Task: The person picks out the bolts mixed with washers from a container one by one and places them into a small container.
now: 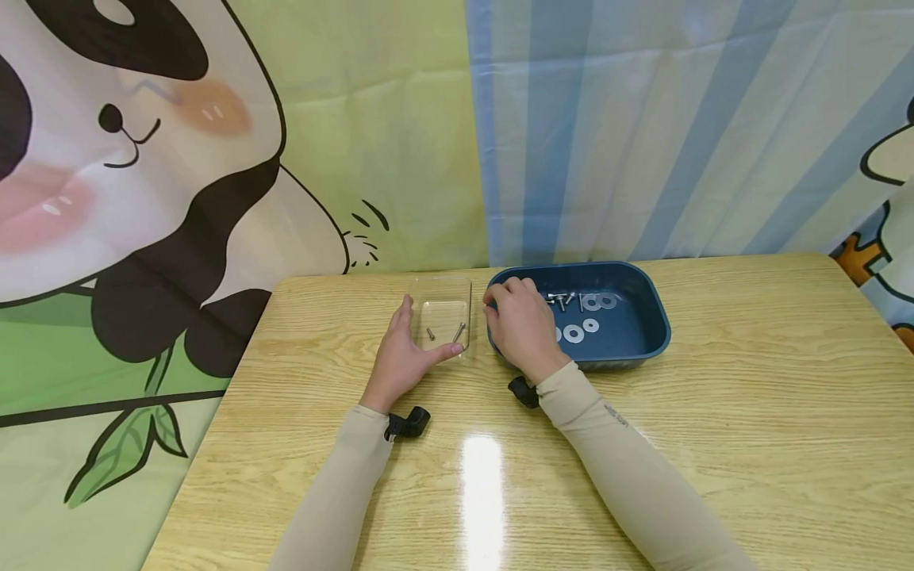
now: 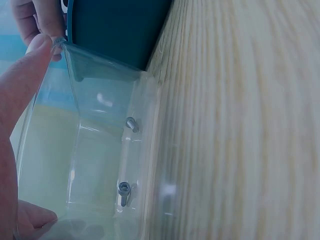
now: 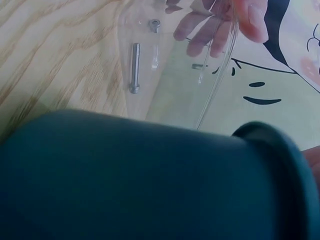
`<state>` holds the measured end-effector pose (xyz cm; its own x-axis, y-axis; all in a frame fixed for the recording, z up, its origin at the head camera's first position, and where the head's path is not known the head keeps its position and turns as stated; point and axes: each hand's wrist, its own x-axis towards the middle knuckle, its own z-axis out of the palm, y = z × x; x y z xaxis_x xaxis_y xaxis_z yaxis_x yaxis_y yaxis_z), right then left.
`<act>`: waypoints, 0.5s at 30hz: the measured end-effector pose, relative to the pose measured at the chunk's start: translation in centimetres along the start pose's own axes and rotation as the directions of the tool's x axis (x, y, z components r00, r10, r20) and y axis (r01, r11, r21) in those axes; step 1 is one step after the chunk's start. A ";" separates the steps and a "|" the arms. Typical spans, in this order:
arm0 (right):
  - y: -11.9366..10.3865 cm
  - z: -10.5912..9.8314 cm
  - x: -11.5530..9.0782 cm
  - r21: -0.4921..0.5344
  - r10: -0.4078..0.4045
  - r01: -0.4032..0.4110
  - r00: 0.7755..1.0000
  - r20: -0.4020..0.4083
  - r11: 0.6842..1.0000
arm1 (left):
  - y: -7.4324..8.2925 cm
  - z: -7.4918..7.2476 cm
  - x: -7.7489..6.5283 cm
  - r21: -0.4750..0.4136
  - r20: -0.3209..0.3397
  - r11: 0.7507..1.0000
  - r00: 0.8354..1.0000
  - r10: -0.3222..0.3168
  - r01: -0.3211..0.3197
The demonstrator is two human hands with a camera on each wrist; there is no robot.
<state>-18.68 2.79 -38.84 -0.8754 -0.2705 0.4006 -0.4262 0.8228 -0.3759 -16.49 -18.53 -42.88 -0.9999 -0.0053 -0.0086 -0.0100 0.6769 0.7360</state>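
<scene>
My left hand (image 1: pixel 403 357) holds a clear plastic box (image 1: pixel 444 314), thumb on its near right rim and fingers along the left side. Inside lie two silvery socket-head bolts, a short bolt (image 1: pixel 431 334) and a longer bolt (image 3: pixel 135 69). To the right stands a dark blue tray (image 1: pixel 646 317). Over its left rim is my right hand (image 1: pixel 524 325), fingers bent, fingertips near the rim. Whether they pinch anything is hidden. In the tray are several flat washers (image 1: pixel 574 333) and a cluster of bolts (image 1: pixel 561 300), partly covered by the right hand.
Both containers stand on a wood-grain table (image 1: pixel 750 412), close to its back edge. Behind it hangs a printed cloth (image 1: pixel 400 135) with a panda and blue stripes. A narrow gap separates the box from the tray. Each wrist carries a small black camera (image 1: pixel 410 423).
</scene>
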 end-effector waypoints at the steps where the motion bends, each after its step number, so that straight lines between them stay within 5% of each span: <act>1: 0.1 0.0 -0.1 -0.001 -0.003 0.003 1.000 -0.002 1.000 | 0.0 0.0 0.0 -0.001 0.001 1.000 1.000 0.000 0.000; 15: 1.9 -0.8 -0.6 0.010 0.011 -0.011 1.000 -0.011 1.000 | 0.0 0.0 0.1 0.017 -0.005 1.000 1.000 0.006 -0.005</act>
<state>-18.73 4.89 -39.12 -0.8775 -0.2558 0.4057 -0.4189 0.8206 -0.3887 -16.55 -18.51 -42.93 -1.0000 -0.0050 -0.0014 -0.0045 0.6894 0.7244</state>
